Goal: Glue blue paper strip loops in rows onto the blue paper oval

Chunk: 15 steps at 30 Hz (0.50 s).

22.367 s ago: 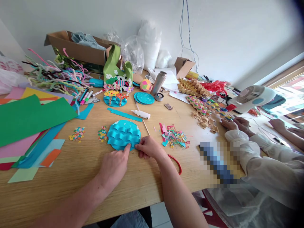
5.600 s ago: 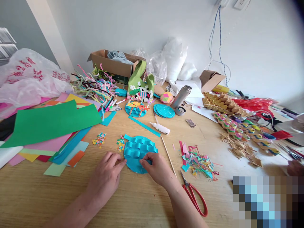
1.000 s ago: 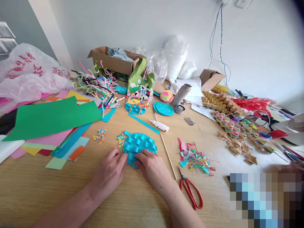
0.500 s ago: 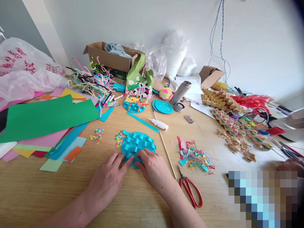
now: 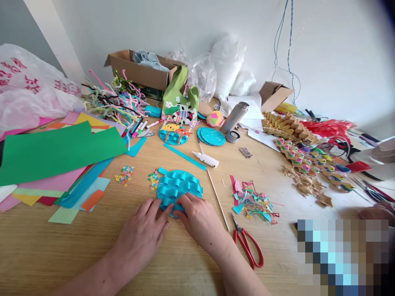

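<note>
A blue paper disc [image 5: 179, 183] with rows of curled paper loops lies on the wooden table. My left hand [image 5: 143, 226] rests at its lower left edge, fingers apart, the fingertips touching the disc. Over the lower right part bends my right hand [image 5: 199, 213], its fingers curled together on the loops; what they pinch is hidden beneath them. Small paper dots [image 5: 153, 179] lie just left of the disc. Beyond it are a blue strip [image 5: 184, 156] and a white glue bottle [image 5: 206, 159].
Red-handled scissors [image 5: 248, 248] and a thin stick [image 5: 218, 201] lie right of my right hand, near paper scraps [image 5: 256, 203]. Coloured sheets [image 5: 61, 152] cover the left side. A metal flask [image 5: 235, 118] stands behind. Another person's hand [image 5: 378, 211] is at far right.
The view has shifted slightly. Both hands stay at the lower part of the disc, with the left hand's fingers slightly more spread.
</note>
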Each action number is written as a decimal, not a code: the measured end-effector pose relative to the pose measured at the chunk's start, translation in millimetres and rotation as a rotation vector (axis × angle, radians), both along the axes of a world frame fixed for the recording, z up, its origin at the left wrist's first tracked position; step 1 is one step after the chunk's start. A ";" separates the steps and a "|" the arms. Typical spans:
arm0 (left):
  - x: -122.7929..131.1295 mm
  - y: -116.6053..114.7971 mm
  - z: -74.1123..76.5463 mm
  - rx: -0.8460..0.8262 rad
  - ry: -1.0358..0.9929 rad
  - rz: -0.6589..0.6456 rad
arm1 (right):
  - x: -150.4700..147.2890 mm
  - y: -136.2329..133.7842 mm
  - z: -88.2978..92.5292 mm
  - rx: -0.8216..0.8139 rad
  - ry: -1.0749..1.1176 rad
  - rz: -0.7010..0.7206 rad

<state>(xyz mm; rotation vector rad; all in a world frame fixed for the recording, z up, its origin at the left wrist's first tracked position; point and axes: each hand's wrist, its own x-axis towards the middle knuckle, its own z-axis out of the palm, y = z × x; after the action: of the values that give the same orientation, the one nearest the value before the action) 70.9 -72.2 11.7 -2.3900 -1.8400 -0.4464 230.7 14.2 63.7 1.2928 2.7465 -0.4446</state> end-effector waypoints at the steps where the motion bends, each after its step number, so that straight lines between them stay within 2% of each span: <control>1: 0.3 0.0 -0.1 0.002 -0.001 0.004 | 0.0 -0.2 0.2 -0.001 -0.001 0.000; 15: 1.4 0.1 1.3 -0.014 0.005 0.015 | -1.0 -0.6 2.3 -0.017 -0.019 0.004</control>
<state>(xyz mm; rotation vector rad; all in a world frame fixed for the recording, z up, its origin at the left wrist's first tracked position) 72.2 -72.0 13.0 -2.3820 -1.8636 -0.4274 229.8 13.6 66.1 1.2813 2.7230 -0.4520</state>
